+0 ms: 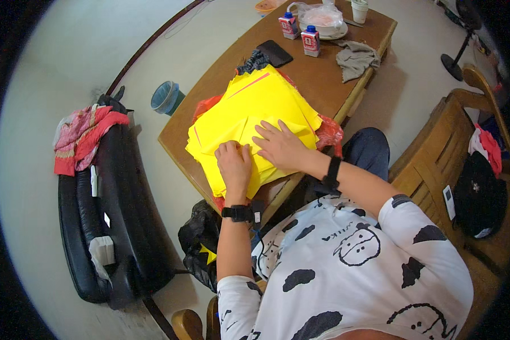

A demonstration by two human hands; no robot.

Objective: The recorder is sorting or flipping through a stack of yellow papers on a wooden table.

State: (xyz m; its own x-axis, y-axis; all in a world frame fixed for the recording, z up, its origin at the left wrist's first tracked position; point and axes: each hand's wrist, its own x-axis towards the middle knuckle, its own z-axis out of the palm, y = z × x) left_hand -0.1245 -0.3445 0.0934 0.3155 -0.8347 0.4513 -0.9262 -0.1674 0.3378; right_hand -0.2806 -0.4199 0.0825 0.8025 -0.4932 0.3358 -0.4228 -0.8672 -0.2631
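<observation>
A thick stack of yellow sheets (pixel 255 95), perhaps paper or thin cloth, lies fanned unevenly on the wooden table's near end. On top is a folded yellow sheet (pixel 225 136) with raised creases. My left hand (pixel 233 165) has its fingers curled and its thumb close to them, pinching the sheet near its front edge; the fingertips are partly hidden. Beside it, my right hand (pixel 280 144) rests palm down on the folded sheet, fingers spread. Red plastic bag material (pixel 331 131) shows from under the stack.
Across the wooden table (pixel 238 55) are a black phone (pixel 275 53), two drink cartons (pixel 310 41), a bagged bowl (pixel 321 21) and a grey cloth (pixel 355 59). A lined bin (pixel 166 97) and black sofa (pixel 123 204) stand left. A wooden chair (pixel 437 148) is right.
</observation>
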